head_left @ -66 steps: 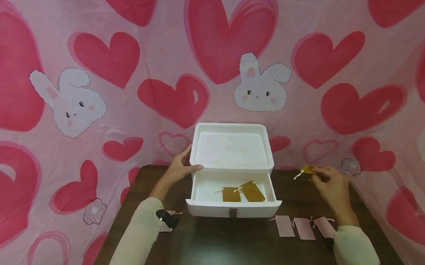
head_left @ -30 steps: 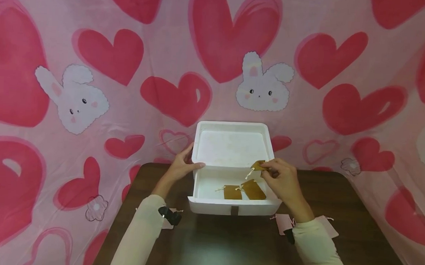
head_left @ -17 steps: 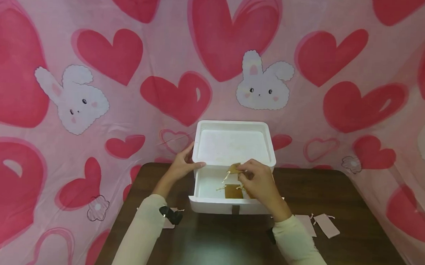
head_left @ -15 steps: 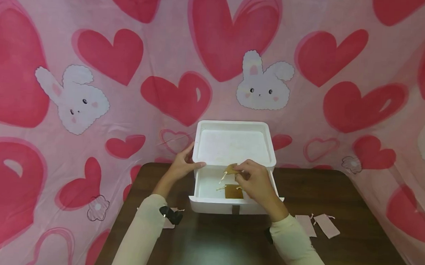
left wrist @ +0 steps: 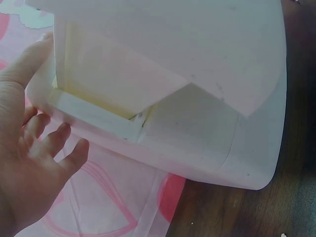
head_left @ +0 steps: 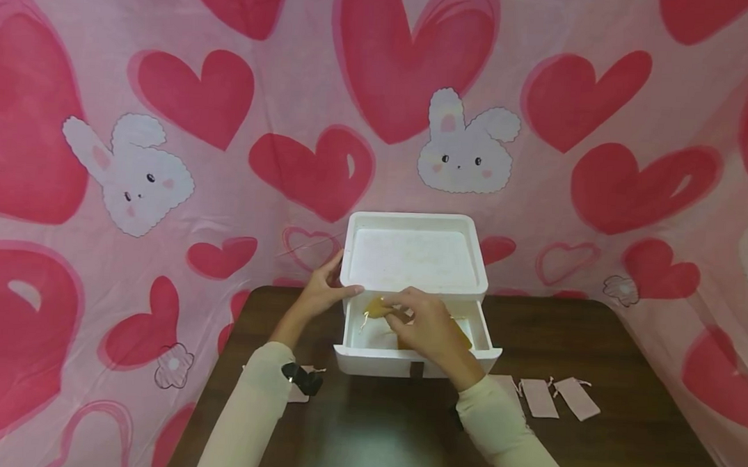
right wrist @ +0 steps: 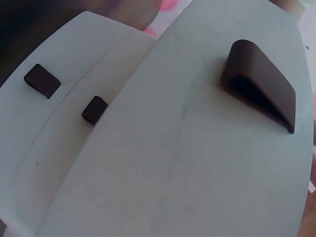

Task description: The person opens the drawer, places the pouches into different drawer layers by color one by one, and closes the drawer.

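Note:
A white drawer unit (head_left: 413,259) stands at the table's back, with one drawer (head_left: 368,362) pulled out. My left hand (head_left: 321,292) rests against the unit's left side, thumb at the front corner; in the left wrist view its fingers (left wrist: 74,157) are loosely bent beside the white wall. My right hand (head_left: 426,326) pinches a mustard drawstring pouch (head_left: 375,307) over the drawer's left part, its pale cord hanging down. Two more mustard pouches lie in the drawer, partly hidden by that hand; one pouch (head_left: 461,333) shows at the right. In the right wrist view a brown pull tab (right wrist: 261,84) fills the foreground.
Pink drawstring pouches lie on the dark wooden table (head_left: 371,435): a pink pouch (head_left: 539,398) among three at the right, another pink pouch (head_left: 299,393) at the left, partly behind my sleeve. A pink heart-and-rabbit cloth (head_left: 402,172) hangs close behind the unit.
My right hand has carried the mustard pouch from the table's right side leftward, over the open drawer to its left part. My left hand has stayed at the unit's side.

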`<state>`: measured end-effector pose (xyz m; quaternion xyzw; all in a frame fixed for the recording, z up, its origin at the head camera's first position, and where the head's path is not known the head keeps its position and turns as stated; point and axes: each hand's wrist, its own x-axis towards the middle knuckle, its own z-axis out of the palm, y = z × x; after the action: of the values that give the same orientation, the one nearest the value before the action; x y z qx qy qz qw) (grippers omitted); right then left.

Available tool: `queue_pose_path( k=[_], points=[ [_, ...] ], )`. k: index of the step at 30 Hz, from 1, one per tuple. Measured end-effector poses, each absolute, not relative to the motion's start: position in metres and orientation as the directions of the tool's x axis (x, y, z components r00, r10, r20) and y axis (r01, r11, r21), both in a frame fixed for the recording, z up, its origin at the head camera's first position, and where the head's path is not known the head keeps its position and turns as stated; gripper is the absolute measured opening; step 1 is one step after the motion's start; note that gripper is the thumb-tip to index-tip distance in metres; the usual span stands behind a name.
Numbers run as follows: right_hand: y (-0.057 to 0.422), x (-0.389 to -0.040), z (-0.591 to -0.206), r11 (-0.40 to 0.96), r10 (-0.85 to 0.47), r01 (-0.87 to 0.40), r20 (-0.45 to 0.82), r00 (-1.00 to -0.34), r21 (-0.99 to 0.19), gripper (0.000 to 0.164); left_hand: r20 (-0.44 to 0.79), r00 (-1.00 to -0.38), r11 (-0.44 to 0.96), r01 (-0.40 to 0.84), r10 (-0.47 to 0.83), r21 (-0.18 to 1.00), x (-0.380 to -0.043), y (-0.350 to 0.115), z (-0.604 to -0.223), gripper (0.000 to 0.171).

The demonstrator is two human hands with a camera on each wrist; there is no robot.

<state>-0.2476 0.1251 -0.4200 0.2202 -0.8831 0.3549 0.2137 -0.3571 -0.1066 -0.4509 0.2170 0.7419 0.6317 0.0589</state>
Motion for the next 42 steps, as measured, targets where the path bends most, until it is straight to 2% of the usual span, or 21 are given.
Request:
queue_pose_path(
  k=[10, 14, 19, 28, 34, 42],
  points=[
    [0.14, -0.242, -0.42, 0.715, -0.218, -0.482, 0.494, -0.842, -0.506, 0.057, 0.17, -0.907, 0.116, 0.231, 0.386, 0.966, -0.358, -0.106, -0.451, 0.094],
    [0.145, -0.237, -0.419, 0.712, -0.21, -0.475, 0.489, -0.847, -0.517, 0.064, 0.188, -0.9, 0.112, 0.25, 0.392, 0.962, -0.357, -0.105, -0.451, 0.093],
    [0.151, -0.231, -0.419, 0.704, -0.208, -0.48, 0.494, -0.844, -0.524, 0.066, 0.207, -0.897, 0.087, 0.26, 0.391, 0.962, -0.357, -0.106, -0.451, 0.093],
    [0.164, -0.213, -0.418, 0.71, -0.173, -0.481, 0.534, -0.828, -0.515, 0.066, 0.169, -0.911, 0.108, 0.225, 0.377, 0.968, -0.356, -0.105, -0.451, 0.095],
    [0.172, -0.201, -0.415, 0.726, -0.163, -0.454, 0.513, -0.843, -0.516, 0.066, 0.165, -0.914, 0.121, 0.224, 0.37, 0.967, -0.355, -0.104, -0.45, 0.095],
    [0.176, -0.178, -0.416, 0.669, -0.152, -0.454, 0.489, -0.859, -0.589, 0.069, 0.188, -0.905, 0.109, 0.246, 0.382, 0.963, -0.354, -0.105, -0.45, 0.094]
  ],
)
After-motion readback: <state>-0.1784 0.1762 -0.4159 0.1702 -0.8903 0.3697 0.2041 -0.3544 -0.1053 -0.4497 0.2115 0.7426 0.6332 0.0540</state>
